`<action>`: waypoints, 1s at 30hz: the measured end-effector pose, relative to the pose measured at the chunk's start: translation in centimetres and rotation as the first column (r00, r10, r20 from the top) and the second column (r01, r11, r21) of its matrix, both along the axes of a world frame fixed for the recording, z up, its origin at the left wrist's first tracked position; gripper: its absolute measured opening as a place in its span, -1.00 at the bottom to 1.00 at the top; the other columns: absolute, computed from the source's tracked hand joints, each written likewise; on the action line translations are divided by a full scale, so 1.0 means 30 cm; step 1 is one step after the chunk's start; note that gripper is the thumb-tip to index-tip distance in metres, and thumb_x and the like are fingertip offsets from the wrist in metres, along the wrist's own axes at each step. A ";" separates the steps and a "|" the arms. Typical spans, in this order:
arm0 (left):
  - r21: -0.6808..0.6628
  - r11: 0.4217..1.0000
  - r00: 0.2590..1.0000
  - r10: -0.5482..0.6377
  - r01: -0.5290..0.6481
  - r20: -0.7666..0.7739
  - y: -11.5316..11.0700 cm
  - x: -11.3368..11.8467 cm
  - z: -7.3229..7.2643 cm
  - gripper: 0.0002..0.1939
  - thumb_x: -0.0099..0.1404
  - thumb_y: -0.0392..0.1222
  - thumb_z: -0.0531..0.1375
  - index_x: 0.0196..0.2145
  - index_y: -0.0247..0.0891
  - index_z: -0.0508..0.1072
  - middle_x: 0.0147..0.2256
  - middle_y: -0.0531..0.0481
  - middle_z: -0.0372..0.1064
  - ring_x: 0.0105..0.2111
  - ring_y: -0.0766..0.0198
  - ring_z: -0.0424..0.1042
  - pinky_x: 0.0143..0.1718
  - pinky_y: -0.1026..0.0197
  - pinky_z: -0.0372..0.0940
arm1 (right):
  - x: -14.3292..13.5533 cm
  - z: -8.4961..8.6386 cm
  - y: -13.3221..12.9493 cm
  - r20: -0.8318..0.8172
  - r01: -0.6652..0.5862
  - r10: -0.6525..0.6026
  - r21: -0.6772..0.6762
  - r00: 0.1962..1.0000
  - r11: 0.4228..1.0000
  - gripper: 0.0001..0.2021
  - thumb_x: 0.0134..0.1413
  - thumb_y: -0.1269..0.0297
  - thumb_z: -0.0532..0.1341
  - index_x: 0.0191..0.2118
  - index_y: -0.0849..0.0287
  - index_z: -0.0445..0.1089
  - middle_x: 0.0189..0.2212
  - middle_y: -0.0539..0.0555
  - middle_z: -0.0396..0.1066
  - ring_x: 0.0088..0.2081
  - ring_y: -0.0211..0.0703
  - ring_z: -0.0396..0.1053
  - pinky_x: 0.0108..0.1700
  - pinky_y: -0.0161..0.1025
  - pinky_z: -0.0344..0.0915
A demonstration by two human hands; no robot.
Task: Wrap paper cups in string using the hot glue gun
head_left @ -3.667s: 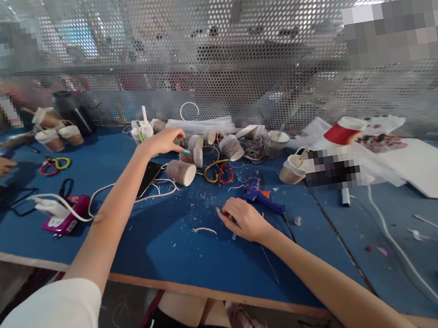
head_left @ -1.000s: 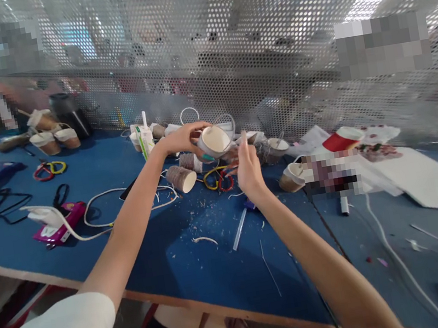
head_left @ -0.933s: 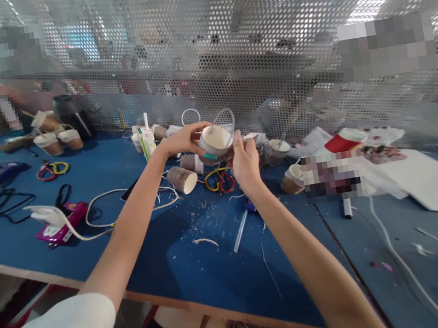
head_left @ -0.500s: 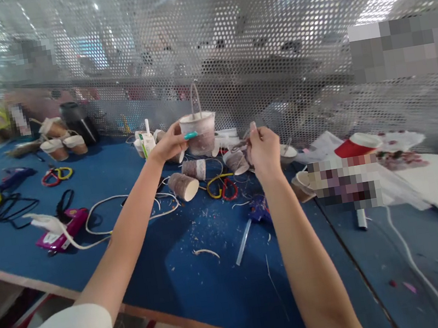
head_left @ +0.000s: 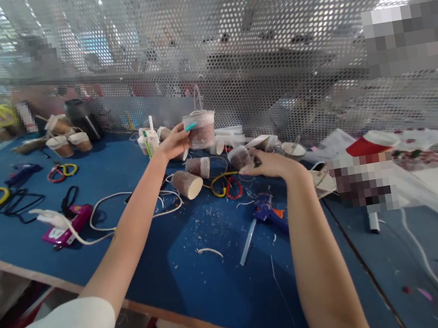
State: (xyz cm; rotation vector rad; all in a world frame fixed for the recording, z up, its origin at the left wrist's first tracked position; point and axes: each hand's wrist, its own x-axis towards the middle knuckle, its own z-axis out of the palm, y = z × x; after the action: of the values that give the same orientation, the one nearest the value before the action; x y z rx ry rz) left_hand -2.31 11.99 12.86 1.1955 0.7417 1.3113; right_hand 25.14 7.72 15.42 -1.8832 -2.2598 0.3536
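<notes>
My left hand (head_left: 177, 140) is raised over the back of the table, closed on the side of a small twine-wrapped paper cup (head_left: 202, 130). This cup stands upright and has a thin hoop handle and a white rim. Lower and to the right, my right hand (head_left: 271, 164) has its thumb and fingers around the near end of another wrapped cup (head_left: 238, 156); the cup is blurred. Two more wrapped cups, one on its side (head_left: 188, 185) and another behind it (head_left: 198, 168), lie between my hands. Red-and-yellow scissors (head_left: 226, 186) rest just in front.
A blue glue gun (head_left: 268, 209) with a clear glue stick lies beside my right forearm. On the left are a purple power strip (head_left: 69, 226), a white cable and more scissors (head_left: 62, 171). A perforated metal screen (head_left: 201, 50) runs behind the table. A red cup (head_left: 371, 144) lies at right.
My right hand has dropped from a raised pinch to the wrapped cup, its fingers spreading around it. The left hand keeps its hold on the handled cup. The whole view has shifted slightly.
</notes>
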 end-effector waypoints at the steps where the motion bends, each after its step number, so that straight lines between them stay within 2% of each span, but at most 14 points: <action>1: -0.011 1.000 1.000 0.002 -0.002 0.002 0.001 0.000 0.001 -0.88 0.39 -0.27 0.06 -0.13 -0.24 0.34 -0.29 0.01 0.54 0.05 0.14 0.40 0.07 0.10 0.27 | 0.004 0.004 0.000 0.050 -0.028 0.029 -0.036 0.998 0.999 -0.37 -0.10 -0.02 0.34 0.11 0.18 0.39 -0.03 0.29 0.50 0.02 0.33 0.41 0.01 0.07 0.32; 3: -0.027 1.000 1.000 0.005 -0.005 -0.007 0.004 0.000 -0.001 -0.85 0.44 -0.24 0.02 -0.10 -0.25 0.34 -0.26 0.00 0.55 0.04 0.16 0.41 0.07 0.11 0.27 | 0.008 0.012 0.004 0.091 0.007 -0.010 0.034 0.996 0.999 -0.55 0.03 -0.07 0.23 -0.14 0.21 0.53 -0.13 0.31 0.53 -0.01 0.34 0.42 0.01 0.11 0.30; 6: -0.023 0.999 0.999 0.024 -0.025 -0.029 0.011 0.004 -0.007 -0.78 0.46 -0.11 0.01 -0.11 -0.26 0.36 -0.22 -0.04 0.55 0.00 0.15 0.43 0.04 0.10 0.30 | 0.007 0.019 0.009 0.019 0.119 -0.135 0.369 0.991 0.922 -0.64 0.15 0.07 0.11 -0.38 0.24 0.51 -0.30 0.32 0.52 -0.11 0.28 0.44 -0.02 0.10 0.28; 9: -0.009 0.998 0.998 0.057 -0.057 -0.037 0.023 0.010 -0.015 -0.72 0.43 -0.01 0.05 -0.14 -0.28 0.37 -0.22 -0.09 0.52 -0.06 0.12 0.47 -0.02 0.07 0.35 | 0.000 0.020 0.003 -0.169 0.182 -0.106 0.544 0.980 0.819 -0.80 0.05 0.33 0.14 -0.26 0.25 0.49 -0.38 0.23 0.51 -0.24 0.09 0.46 -0.04 0.01 0.29; 11: 0.006 0.996 0.994 0.095 -0.094 -0.057 0.035 0.012 -0.021 -0.75 0.39 -0.04 0.10 -0.13 -0.28 0.37 -0.20 -0.10 0.50 -0.09 0.10 0.49 -0.05 0.03 0.37 | -0.004 0.018 -0.007 -0.234 0.141 -0.022 0.507 0.972 0.850 -0.58 -0.04 0.46 0.16 0.01 0.22 0.41 -0.45 0.11 0.50 -0.35 -0.01 0.45 -0.07 -0.03 0.31; 13: 0.043 0.988 0.984 0.152 -0.149 -0.088 0.050 0.013 -0.028 -0.75 0.31 -0.12 0.20 -0.10 -0.27 0.36 -0.14 -0.11 0.47 -0.06 0.08 0.47 -0.01 0.00 0.36 | -0.005 0.014 -0.015 -0.236 0.069 0.028 0.393 0.971 0.917 -0.29 -0.08 0.52 0.16 0.28 0.15 0.17 -0.51 0.01 0.48 -0.43 -0.04 0.44 -0.13 -0.05 0.34; 15: 0.108 0.970 0.965 0.230 -0.217 -0.124 0.066 0.014 -0.039 -0.60 0.17 -0.26 0.31 -0.04 -0.26 0.34 -0.03 -0.11 0.42 0.04 0.07 0.41 0.08 -0.01 0.31 | -0.005 0.007 -0.013 -0.199 0.034 0.025 0.289 0.980 0.957 -0.18 -0.07 0.51 0.19 0.37 0.15 0.00 -0.49 0.02 0.50 -0.39 0.01 0.46 -0.15 -0.03 0.36; 16: 0.152 0.956 0.949 0.275 -0.252 -0.157 0.075 0.015 -0.047 -0.50 0.11 -0.32 0.35 -0.01 -0.25 0.32 0.03 -0.12 0.38 0.09 0.06 0.37 0.12 0.00 0.27 | -0.004 0.003 -0.008 -0.176 0.029 0.022 0.283 0.984 0.959 -0.22 -0.05 0.46 0.22 0.35 0.17 0.07 -0.41 0.08 0.53 -0.30 0.06 0.48 -0.11 0.00 0.36; 18: 0.253 0.917 0.898 0.368 -0.308 -0.241 0.093 0.017 -0.066 -0.35 0.02 -0.39 0.37 0.06 -0.27 0.28 0.12 -0.17 0.30 0.15 0.05 0.30 0.18 0.02 0.22 | -0.002 -0.003 0.005 -0.126 0.008 0.043 0.377 0.991 0.926 -0.54 -0.01 0.36 0.25 0.08 0.21 0.41 -0.20 0.23 0.53 -0.06 0.17 0.44 0.04 0.07 0.29; 20: 0.324 0.885 0.848 0.433 -0.336 -0.305 0.112 0.019 -0.088 -0.28 -0.01 -0.40 0.37 0.10 -0.28 0.24 0.15 -0.22 0.25 0.17 0.02 0.27 0.21 -0.01 0.18 | -0.003 0.002 0.009 -0.091 -0.002 0.057 0.513 0.994 0.859 -0.89 0.06 0.29 0.23 -0.35 0.18 0.49 -0.13 0.28 0.50 0.03 0.19 0.38 0.12 0.10 0.21; 22: 0.362 0.866 0.817 0.466 -0.344 -0.339 0.128 0.022 -0.109 -0.25 -0.03 -0.42 0.37 0.11 -0.28 0.23 0.18 -0.23 0.23 0.21 0.01 0.23 0.26 -0.04 0.11 | -0.016 0.030 -0.012 -0.091 0.021 0.039 0.582 0.995 0.813 -0.76 0.11 0.24 0.19 -0.56 0.13 0.32 -0.31 0.23 0.51 -0.13 0.12 0.43 0.04 0.06 0.26; 25: 0.431 0.844 0.753 0.503 -0.321 -0.424 0.143 0.027 -0.133 -0.23 -0.05 -0.40 0.37 0.12 -0.29 0.22 0.21 -0.27 0.21 0.26 -0.02 0.17 0.32 -0.05 -0.02 | -0.067 0.129 -0.109 -0.119 0.035 0.042 0.576 0.992 0.816 -0.68 0.08 0.19 0.22 -0.61 0.08 0.18 -0.60 0.04 0.36 -0.45 -0.08 0.34 -0.23 -0.09 0.30; 27: 0.431 0.861 0.729 0.476 -0.271 -0.492 0.143 0.033 -0.146 -0.22 -0.04 -0.38 0.36 0.14 -0.29 0.19 0.23 -0.30 0.18 0.28 -0.04 0.14 0.34 -0.05 -0.09 | -0.112 0.209 -0.219 -0.145 -0.014 0.111 0.546 0.983 0.838 -0.63 0.09 0.20 0.23 -0.65 0.09 0.13 -0.72 -0.04 0.23 -0.57 -0.20 0.24 -0.36 -0.19 0.25; 30: 0.372 0.906 0.715 0.397 -0.204 -0.575 0.130 0.041 -0.163 -0.15 -0.05 -0.38 0.35 0.19 -0.35 0.13 0.27 -0.38 0.11 0.31 -0.06 0.09 0.36 -0.03 -0.13 | -0.129 0.248 -0.438 -0.213 -0.220 0.329 0.416 0.920 0.883 -0.49 0.15 0.12 0.17 -0.76 0.12 0.07 -0.83 -0.10 0.09 -0.72 -0.31 0.09 -0.58 -0.29 0.10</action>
State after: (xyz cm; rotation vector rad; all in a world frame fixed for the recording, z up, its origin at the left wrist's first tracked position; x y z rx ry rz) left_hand -1.09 15.87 7.98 1.8660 1.3276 1.2988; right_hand 21.27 -5.44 22.85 -1.2352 -2.2061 0.1776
